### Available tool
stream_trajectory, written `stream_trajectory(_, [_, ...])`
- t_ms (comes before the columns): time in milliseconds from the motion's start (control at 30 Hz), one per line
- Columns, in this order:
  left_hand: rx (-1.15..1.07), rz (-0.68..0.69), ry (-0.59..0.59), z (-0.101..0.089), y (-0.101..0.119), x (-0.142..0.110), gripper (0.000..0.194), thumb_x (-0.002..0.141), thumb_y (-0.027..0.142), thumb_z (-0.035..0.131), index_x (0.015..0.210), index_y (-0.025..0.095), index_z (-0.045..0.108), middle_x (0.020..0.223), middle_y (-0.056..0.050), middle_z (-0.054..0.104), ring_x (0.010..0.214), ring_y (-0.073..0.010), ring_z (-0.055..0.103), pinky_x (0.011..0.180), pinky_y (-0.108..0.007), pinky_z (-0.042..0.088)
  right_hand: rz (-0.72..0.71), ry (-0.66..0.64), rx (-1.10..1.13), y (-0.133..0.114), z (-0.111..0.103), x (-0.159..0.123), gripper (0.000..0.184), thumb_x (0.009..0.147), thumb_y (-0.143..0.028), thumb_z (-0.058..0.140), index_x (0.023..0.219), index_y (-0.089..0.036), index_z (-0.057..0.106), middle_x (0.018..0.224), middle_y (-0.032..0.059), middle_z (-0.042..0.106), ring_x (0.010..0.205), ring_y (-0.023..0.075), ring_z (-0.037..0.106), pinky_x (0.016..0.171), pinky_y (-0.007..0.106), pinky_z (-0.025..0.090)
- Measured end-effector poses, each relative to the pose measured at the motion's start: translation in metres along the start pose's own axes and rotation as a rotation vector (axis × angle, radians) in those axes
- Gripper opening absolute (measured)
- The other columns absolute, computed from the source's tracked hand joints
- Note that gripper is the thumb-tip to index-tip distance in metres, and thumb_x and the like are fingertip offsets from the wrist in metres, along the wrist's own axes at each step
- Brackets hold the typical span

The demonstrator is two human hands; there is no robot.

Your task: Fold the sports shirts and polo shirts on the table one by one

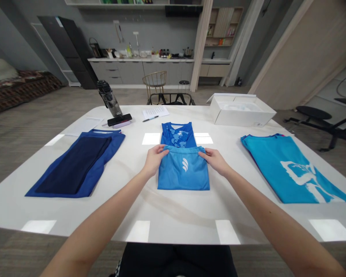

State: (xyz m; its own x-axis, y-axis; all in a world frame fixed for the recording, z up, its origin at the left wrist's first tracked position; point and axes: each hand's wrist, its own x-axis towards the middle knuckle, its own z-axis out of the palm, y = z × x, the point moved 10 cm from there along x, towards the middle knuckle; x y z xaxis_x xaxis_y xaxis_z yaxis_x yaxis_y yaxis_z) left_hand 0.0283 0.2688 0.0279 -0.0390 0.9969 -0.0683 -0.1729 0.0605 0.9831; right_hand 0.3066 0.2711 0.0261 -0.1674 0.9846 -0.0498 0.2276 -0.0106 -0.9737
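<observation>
Folded light blue shorts (175, 175) with a white logo and a gathered waistband lie in front of me at the middle of the table. My left hand (155, 158) pinches the left end of the waistband between thumb and fingers. At the opposite end, my right hand (215, 159) grips the other corner the same way. Beneath the shorts, a darker blue sleeveless jersey (177, 134) with a patterned front sticks out at the far side; the rest of it is covered.
On the left of the white table (109, 215) lie dark navy folded clothing (75, 165) and a blue garment under it. Turquoise shirts (294, 169) lie right. Behind are a white box (236, 115), a pen (150, 119), papers (158, 111) and a handheld vacuum (112, 102).
</observation>
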Motion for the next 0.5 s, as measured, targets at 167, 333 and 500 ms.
stream_trajectory(167, [-0.033,0.048,0.056,-0.002,0.022,0.047,0.047,0.066,0.04,0.086,0.105,0.019,0.072,0.097,-0.006,0.077,0.083,-0.0193,0.07,0.07,-0.028,0.052,-0.072,0.114,0.041,-0.023,-0.013,0.044,0.044,0.078,-0.063,0.073,0.09,-0.021,0.067,0.088,0.0042,0.072,0.081,0.0229,0.066,0.07,0.032,0.052])
stream_trajectory(333, [0.294,-0.241,0.11,-0.026,-0.04,0.089,0.034,0.058,0.034,0.088,0.079,0.016,0.07,0.07,-0.003,0.07,0.065,-0.0162,0.062,0.057,-0.025,0.043,0.138,0.133,-0.251,0.025,-0.014,0.086,0.034,0.076,-0.053,0.076,0.079,-0.021,0.068,0.075,0.0064,0.072,0.081,0.0267,0.067,0.068,0.033,0.052])
stream_trajectory(500, [0.397,-0.099,0.016,-0.024,-0.029,0.106,0.03,0.066,0.042,0.082,0.074,0.017,0.069,0.067,-0.001,0.067,0.062,-0.0147,0.058,0.057,-0.025,0.042,0.134,0.093,-0.307,0.028,-0.017,0.094,0.032,0.075,-0.052,0.077,0.076,-0.021,0.069,0.076,0.0069,0.072,0.083,0.0274,0.067,0.069,0.033,0.051])
